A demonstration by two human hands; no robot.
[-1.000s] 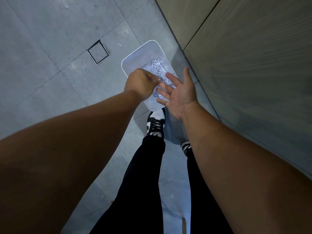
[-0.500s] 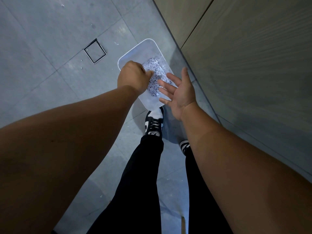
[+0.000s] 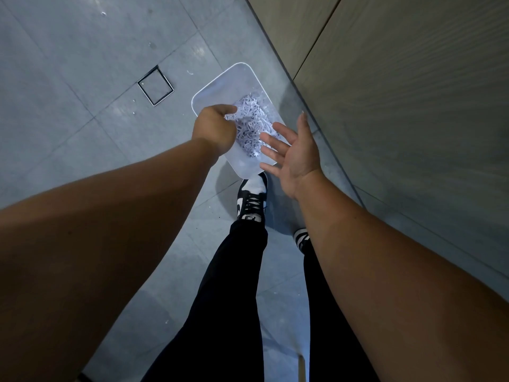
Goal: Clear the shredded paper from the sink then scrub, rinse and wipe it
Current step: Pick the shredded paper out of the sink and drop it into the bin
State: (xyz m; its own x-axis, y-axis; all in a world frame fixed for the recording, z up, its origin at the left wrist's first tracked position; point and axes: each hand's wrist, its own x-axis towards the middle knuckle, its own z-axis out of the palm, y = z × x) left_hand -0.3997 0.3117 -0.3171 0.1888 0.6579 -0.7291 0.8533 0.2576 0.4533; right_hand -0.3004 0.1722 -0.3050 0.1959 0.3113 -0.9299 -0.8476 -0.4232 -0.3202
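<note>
Presumably mid-drop. Left hand [image 3: 216,128] knuckles-up above the left edge of the tub [image 3: 220,86], fingers curled under, a few shreds showing white at the fingertips; cannot tell whether pinching any or empty. Held low and over the tub, likely for dropping loose strips inside rather than onto the floor [image 3: 82,78]. Right hand [image 3: 292,155] just beside, above the tub's near right corner, palm turned inward, fingers straight and spread, holding nothing; probably placed as a guard against strays. Shredded paper [image 3: 252,122] heaped along the right side of the tub, toward the near end; far end bare. Tub set on the floor at the foot of the wooden cabinet front [image 3: 399,106], close by a black-and-white shoe [image 3: 252,199], handy for trips from the sink. Sink itself out of view, so no telling the amount of paper left there; scrubbing, rinsing and wiping judged yet to come. Underside of the left fingers hidden by the knuckles. Tub's near right corner covered by the right hand. Square floor drain [image 3: 155,85] off to the left, well apart.
</note>
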